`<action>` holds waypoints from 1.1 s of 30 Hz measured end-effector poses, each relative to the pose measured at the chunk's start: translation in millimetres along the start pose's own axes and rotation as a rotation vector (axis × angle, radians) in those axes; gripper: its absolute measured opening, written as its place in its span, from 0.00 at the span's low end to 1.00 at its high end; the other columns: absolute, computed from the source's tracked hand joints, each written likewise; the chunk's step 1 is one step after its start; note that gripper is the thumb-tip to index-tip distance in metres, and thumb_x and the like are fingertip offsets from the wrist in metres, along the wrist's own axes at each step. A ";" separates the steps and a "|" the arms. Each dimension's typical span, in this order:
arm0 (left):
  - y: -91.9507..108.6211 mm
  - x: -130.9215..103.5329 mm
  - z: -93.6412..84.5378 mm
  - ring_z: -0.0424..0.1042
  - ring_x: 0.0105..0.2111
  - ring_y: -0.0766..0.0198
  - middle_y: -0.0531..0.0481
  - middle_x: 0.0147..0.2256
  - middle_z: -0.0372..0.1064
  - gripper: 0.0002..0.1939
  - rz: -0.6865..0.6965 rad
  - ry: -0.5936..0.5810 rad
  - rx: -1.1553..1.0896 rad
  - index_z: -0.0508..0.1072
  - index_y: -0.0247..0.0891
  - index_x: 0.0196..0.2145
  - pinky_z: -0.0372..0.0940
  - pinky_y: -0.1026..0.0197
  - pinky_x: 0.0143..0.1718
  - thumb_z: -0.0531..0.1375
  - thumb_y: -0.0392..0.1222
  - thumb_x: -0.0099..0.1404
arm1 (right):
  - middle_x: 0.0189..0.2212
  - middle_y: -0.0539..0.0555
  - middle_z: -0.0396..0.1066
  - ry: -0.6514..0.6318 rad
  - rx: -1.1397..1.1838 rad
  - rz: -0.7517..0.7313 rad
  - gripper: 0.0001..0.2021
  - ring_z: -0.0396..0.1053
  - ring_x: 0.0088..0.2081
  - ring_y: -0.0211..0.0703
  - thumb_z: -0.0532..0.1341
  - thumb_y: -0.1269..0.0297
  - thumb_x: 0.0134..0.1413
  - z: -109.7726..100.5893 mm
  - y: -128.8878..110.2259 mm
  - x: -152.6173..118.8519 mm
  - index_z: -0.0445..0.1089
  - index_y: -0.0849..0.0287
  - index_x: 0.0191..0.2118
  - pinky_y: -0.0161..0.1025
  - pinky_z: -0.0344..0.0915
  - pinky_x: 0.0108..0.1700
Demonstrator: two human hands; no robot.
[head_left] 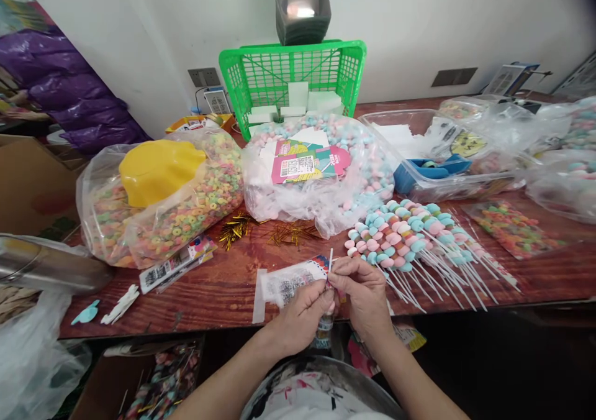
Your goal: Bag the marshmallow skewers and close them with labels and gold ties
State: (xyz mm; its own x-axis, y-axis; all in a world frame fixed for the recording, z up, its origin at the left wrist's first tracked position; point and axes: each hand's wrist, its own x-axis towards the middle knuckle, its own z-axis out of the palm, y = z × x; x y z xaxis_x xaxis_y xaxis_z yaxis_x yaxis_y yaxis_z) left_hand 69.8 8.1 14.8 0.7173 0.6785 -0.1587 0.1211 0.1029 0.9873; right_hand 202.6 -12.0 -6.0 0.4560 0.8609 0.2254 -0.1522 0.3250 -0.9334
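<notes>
Left of the skewers (395,237), the right hand (363,289) pinches an upright stick (331,260), fingers narrow; the left hand (305,311), just beside, grips the wrapper (323,333) hanging below. Also left of the skewers lie a packet (291,286) and, farther back, a marshmallow bag (298,199).

A steel flask (51,263) sits far left, with dark sockets (203,77) on the wall (391,22).

Thin plain-white stick (331,261). Pastel pink and pale-blue marshmallow skewers (395,237), green and orange bands between. Bright-green mesh plastic basket (359,61). Solid-yellow wavy-edged plastic bowl (161,170). Ring-shaped candies (195,204): green/yellow/orange mix. Metallic-gold thin strips (235,228). Red-brown wood tabletop (233,292), dark streaked grain.
</notes>
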 end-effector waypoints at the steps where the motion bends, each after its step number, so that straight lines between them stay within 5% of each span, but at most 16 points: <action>1: -0.9 -0.8 -0.5 0.54 0.29 0.66 0.54 0.26 0.56 0.20 0.000 0.013 0.071 0.62 0.37 0.25 0.52 0.63 0.32 0.52 0.56 0.67 | 0.23 0.48 0.69 0.034 -0.025 -0.033 0.07 0.67 0.27 0.38 0.67 0.68 0.46 -2.8 -1.2 3.7 0.68 0.57 0.23 0.37 0.65 0.31; 4: -4.6 -4.0 -2.4 0.58 0.27 0.66 0.53 0.24 0.60 0.20 -0.073 0.023 0.064 0.63 0.37 0.22 0.53 0.63 0.31 0.53 0.53 0.65 | 0.26 0.48 0.71 0.127 -0.131 -0.154 0.03 0.67 0.30 0.39 0.65 0.69 0.50 -18.0 -14.1 14.0 0.72 0.55 0.28 0.40 0.65 0.36; 6: -6.0 -5.6 -4.9 0.62 0.26 0.66 0.52 0.22 0.62 0.18 -0.133 0.030 -0.127 0.62 0.37 0.20 0.54 0.63 0.31 0.55 0.51 0.61 | 0.31 0.50 0.74 0.064 -0.272 -0.284 0.07 0.69 0.37 0.43 0.66 0.73 0.47 -29.2 -27.7 16.5 0.75 0.54 0.32 0.44 0.63 0.46; 10: -3.9 -5.4 -13.7 0.65 0.20 0.66 0.52 0.19 0.64 0.15 -0.237 -0.090 -0.477 0.61 0.37 0.18 0.58 0.64 0.26 0.60 0.47 0.54 | 0.50 0.51 0.73 -0.635 -0.984 -0.963 0.16 0.61 0.56 0.48 0.55 0.74 0.61 -37.7 -48.8 12.9 0.72 0.52 0.50 0.52 0.51 0.59; 13: -3.2 -5.5 -20.9 0.66 0.18 0.66 0.51 0.19 0.65 0.17 -0.316 -0.304 -0.569 0.62 0.36 0.18 0.60 0.63 0.24 0.63 0.49 0.51 | 0.49 0.51 0.74 -0.835 -1.093 -1.142 0.15 0.59 0.57 0.47 0.50 0.75 0.64 -33.7 -55.4 13.2 0.71 0.57 0.48 0.55 0.43 0.62; 18: -5.2 -14.8 -26.5 0.63 0.17 0.67 0.53 0.19 0.61 0.24 -0.299 -0.458 -0.316 0.61 0.37 0.21 0.60 0.63 0.23 0.57 0.61 0.58 | 0.30 0.52 0.72 -1.041 -1.170 -1.048 0.11 0.63 0.42 0.47 0.52 0.79 0.58 -23.8 -51.3 17.0 0.69 0.59 0.34 0.59 0.48 0.54; 22: -1.6 -29.5 -25.5 0.66 0.31 0.60 0.46 0.29 0.66 0.14 -0.019 -0.094 0.548 0.67 0.37 0.30 0.62 0.57 0.37 0.48 0.46 0.68 | 0.24 0.51 0.67 -1.005 -1.142 -0.638 0.08 0.60 0.34 0.44 0.55 0.78 0.50 -14.5 -31.7 12.6 0.64 0.59 0.26 0.49 0.54 0.42; 25: 0.9 -37.6 -27.3 0.66 0.36 0.57 0.43 0.36 0.68 0.12 0.100 0.093 0.839 0.70 0.37 0.36 0.61 0.55 0.42 0.47 0.37 0.68 | 0.24 0.51 0.68 -0.901 -1.022 -0.353 0.13 0.61 0.32 0.42 0.51 0.75 0.59 -6.3 -20.3 5.2 0.64 0.58 0.25 0.43 0.54 0.37; 27: 1.2 -39.1 -31.7 0.66 0.35 0.59 0.44 0.34 0.68 0.13 0.110 0.128 0.755 0.70 0.37 0.34 0.61 0.58 0.40 0.47 0.37 0.68 | 0.28 0.52 0.71 -0.815 -0.991 -0.348 0.14 0.63 0.35 0.43 0.49 0.72 0.63 -0.8 -19.1 -1.2 0.68 0.57 0.30 0.43 0.54 0.38; 30: -0.2 -37.5 -42.2 0.64 0.26 0.65 0.50 0.27 0.66 0.13 -0.008 0.129 0.329 0.69 0.37 0.30 0.61 0.63 0.31 0.50 0.43 0.67 | 0.44 0.56 0.73 -0.704 -1.053 -0.613 0.13 0.63 0.48 0.50 0.50 0.72 0.63 4.8 -24.1 -8.7 0.69 0.55 0.46 0.50 0.51 0.47; 33: -3.2 -36.4 -52.3 0.59 0.17 0.70 0.56 0.21 0.60 0.13 -0.273 -0.037 -0.082 0.65 0.37 0.25 0.57 0.66 0.20 0.56 0.48 0.61 | 0.41 0.54 0.75 -0.819 -1.074 -0.834 0.15 0.65 0.46 0.49 0.50 0.75 0.62 4.7 -28.7 -9.7 0.68 0.54 0.49 0.54 0.49 0.49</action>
State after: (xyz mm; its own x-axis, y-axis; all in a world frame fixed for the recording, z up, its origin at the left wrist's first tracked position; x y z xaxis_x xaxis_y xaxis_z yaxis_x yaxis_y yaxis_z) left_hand 7.4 21.1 17.9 0.6905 0.5910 -0.4170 0.2579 0.3375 0.9053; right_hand 198.4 -27.8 19.9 -0.5385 0.6743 0.5053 0.7142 0.6835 -0.1510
